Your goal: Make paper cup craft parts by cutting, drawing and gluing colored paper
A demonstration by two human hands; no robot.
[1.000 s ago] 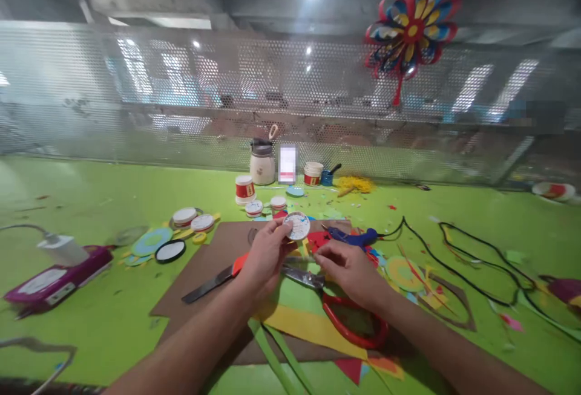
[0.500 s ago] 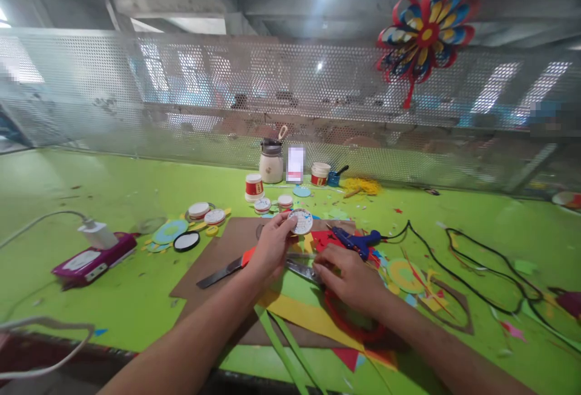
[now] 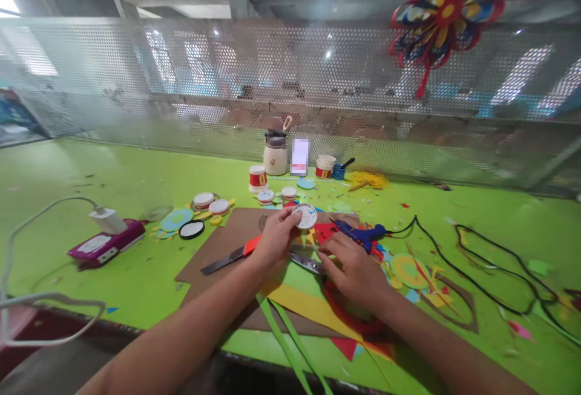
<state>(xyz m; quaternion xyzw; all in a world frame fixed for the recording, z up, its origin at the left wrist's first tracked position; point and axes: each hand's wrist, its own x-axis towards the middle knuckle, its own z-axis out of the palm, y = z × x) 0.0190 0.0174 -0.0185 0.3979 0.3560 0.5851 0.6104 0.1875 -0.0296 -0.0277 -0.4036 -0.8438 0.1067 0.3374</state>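
Note:
My left hand [image 3: 276, 236] pinches the edge of a small round white lid [image 3: 304, 216] with bluish marks on its face, held up over the work area. My right hand [image 3: 351, 265] is just to its right, fingers curled and tips drawn together; what they hold, if anything, is hidden. Scissors [image 3: 305, 262] with grey blades and red handles lie beneath my right hand. A utility knife [image 3: 224, 260] with an orange part lies left of my left wrist. Behind my right hand rests a blue glue gun [image 3: 363, 233]. Brown cardboard [image 3: 206, 253] lies below.
A purple power strip [image 3: 102, 247] with a white plug stands at left. White lids [image 3: 218, 206], paper tubs [image 3: 258, 178] and a cream flask [image 3: 275, 156] stand farther back. A black cord [image 3: 499, 250] loops at right among paper scraps. A perforated screen [image 3: 204, 92] closes the back.
The whole view has shifted slightly, so things appear a little higher and farther right. My left hand still holds the lid, and my right hand keeps nearly the same pose.

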